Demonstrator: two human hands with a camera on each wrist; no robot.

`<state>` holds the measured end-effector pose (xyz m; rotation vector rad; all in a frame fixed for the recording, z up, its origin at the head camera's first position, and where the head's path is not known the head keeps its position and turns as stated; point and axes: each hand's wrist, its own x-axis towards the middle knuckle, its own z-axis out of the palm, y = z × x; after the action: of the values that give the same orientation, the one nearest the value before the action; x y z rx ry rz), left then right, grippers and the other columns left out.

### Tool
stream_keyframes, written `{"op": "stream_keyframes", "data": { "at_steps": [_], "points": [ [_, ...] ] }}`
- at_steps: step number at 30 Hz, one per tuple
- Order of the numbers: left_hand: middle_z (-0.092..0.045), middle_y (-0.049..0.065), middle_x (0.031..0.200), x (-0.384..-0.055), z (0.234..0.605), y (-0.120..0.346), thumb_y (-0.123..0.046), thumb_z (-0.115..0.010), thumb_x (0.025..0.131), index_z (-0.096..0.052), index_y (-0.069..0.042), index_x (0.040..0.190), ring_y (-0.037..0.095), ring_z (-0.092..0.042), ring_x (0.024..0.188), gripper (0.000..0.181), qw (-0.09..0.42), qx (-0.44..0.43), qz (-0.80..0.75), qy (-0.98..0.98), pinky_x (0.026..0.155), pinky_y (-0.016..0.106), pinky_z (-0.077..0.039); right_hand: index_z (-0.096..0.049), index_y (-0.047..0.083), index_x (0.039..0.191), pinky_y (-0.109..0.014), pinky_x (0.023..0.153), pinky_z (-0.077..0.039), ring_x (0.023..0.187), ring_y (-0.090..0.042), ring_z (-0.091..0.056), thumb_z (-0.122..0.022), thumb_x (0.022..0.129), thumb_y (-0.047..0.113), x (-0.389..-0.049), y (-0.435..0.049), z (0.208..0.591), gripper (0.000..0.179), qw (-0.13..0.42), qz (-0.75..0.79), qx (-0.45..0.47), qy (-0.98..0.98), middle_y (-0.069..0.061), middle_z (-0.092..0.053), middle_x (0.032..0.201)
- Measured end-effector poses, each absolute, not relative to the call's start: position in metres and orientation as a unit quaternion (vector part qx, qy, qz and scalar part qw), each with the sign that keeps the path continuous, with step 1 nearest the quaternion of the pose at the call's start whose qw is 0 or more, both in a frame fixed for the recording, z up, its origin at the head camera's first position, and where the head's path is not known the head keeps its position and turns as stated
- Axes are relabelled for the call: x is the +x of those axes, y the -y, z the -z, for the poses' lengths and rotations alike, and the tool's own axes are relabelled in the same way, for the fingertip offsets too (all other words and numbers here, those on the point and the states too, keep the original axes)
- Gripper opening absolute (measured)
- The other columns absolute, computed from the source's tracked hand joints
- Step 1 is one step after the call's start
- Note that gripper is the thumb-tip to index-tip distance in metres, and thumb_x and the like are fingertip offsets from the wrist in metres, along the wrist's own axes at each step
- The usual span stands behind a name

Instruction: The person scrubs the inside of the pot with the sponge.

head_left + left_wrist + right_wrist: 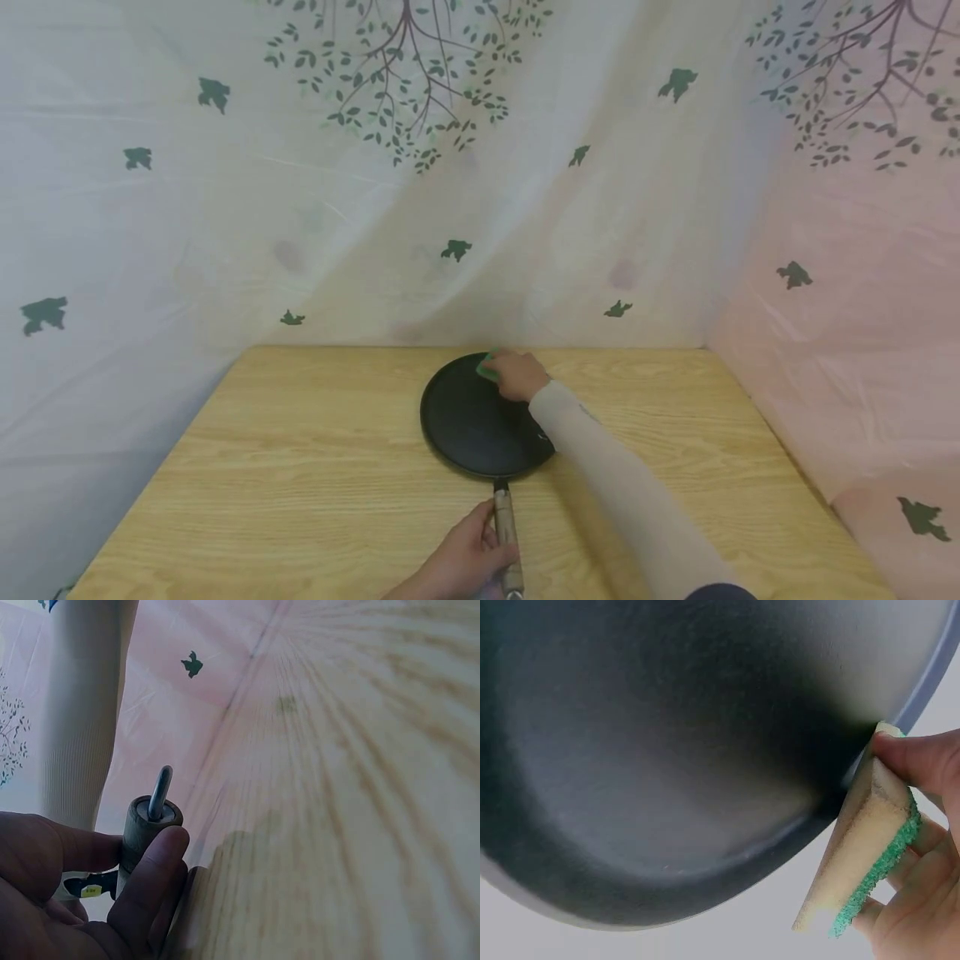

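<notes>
A round black frying pan [480, 425] with a shallow rim rests over the wooden table. Its wooden handle [506, 525] points toward me, and my left hand [468, 550] grips it between thumb and fingers. In the left wrist view a metal hanging loop [160, 791] sticks out of the handle's end. My right hand [517, 375] pinches a sponge [870, 832] with a yellowish body and a green scouring side. The sponge lies against the pan's far rim, its yellowish face toward the pan in the right wrist view.
The light wood table [315, 433] reaches back to a pale curtain [360, 250] printed with branches and green leaf shapes. Another curtain wall [855, 350], pinkish, stands along the right side. My right sleeve [622, 492] crosses over the table to the right of the pan.
</notes>
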<state>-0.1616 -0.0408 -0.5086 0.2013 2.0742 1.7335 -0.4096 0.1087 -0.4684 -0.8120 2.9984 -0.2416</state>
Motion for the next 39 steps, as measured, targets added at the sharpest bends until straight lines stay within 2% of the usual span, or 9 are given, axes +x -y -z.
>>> {"op": "stream_keyframes", "data": {
  "at_steps": [10, 16, 24, 34, 39],
  "points": [
    [-0.061, 0.007, 0.085, -0.155, 0.509, 0.037, -0.003, -0.071, 0.096, -0.038, 0.012, 0.153, 0.016, -0.061, 0.069, 0.068, 0.197, 0.07, -0.626, -0.751, 0.05, 0.02, -0.051, -0.066, 0.013, 0.143, -0.068, 0.117, -0.044, 0.148, -0.035, -0.045, -0.067, 0.093, -0.005, -0.403, -0.128, 0.466, 0.053, 0.01, 0.069, -0.259, -0.963, -0.014, -0.049, 0.16],
    [-0.061, 0.007, 0.086, -0.157, 0.51, 0.035, -0.006, -0.072, 0.096, -0.04, 0.011, 0.153, 0.015, -0.06, 0.068, 0.067, 0.209, 0.051, -0.616, -0.758, 0.051, 0.02, -0.049, -0.064, 0.011, 0.145, -0.069, 0.115, -0.046, 0.15, -0.039, -0.04, -0.063, 0.096, -0.005, -0.394, -0.134, 0.46, 0.051, 0.014, 0.068, -0.265, -0.962, -0.018, -0.046, 0.161],
    [-0.06, 0.007, 0.085, -0.154, 0.512, 0.034, -0.004, -0.07, 0.096, -0.04, 0.012, 0.152, 0.015, -0.06, 0.066, 0.066, 0.194, 0.074, -0.627, -0.751, 0.049, 0.019, -0.05, -0.066, 0.009, 0.142, -0.074, 0.111, -0.047, 0.149, -0.039, -0.042, -0.065, 0.096, -0.004, -0.391, -0.145, 0.465, 0.048, -0.008, 0.049, -0.273, -0.961, -0.02, -0.05, 0.158],
    [-0.06, 0.008, 0.087, -0.154, 0.509, 0.033, -0.004, -0.069, 0.097, -0.038, 0.012, 0.153, 0.015, -0.058, 0.067, 0.066, 0.208, 0.061, -0.624, -0.751, 0.05, 0.019, -0.048, -0.062, 0.008, 0.146, -0.077, 0.112, -0.043, 0.151, -0.04, -0.039, -0.06, 0.103, -0.001, -0.379, -0.163, 0.473, 0.044, -0.011, 0.044, -0.268, -0.962, -0.02, -0.047, 0.16],
    [-0.06, 0.008, 0.088, -0.154, 0.508, 0.034, -0.005, -0.069, 0.098, -0.037, 0.012, 0.154, 0.016, -0.059, 0.069, 0.067, 0.214, 0.054, -0.62, -0.753, 0.052, 0.019, -0.048, -0.061, 0.008, 0.148, -0.073, 0.111, -0.047, 0.151, -0.039, -0.039, -0.057, 0.106, 0.004, -0.368, -0.169, 0.475, 0.043, -0.018, 0.033, -0.264, -0.964, -0.021, -0.045, 0.161]
  ]
}}
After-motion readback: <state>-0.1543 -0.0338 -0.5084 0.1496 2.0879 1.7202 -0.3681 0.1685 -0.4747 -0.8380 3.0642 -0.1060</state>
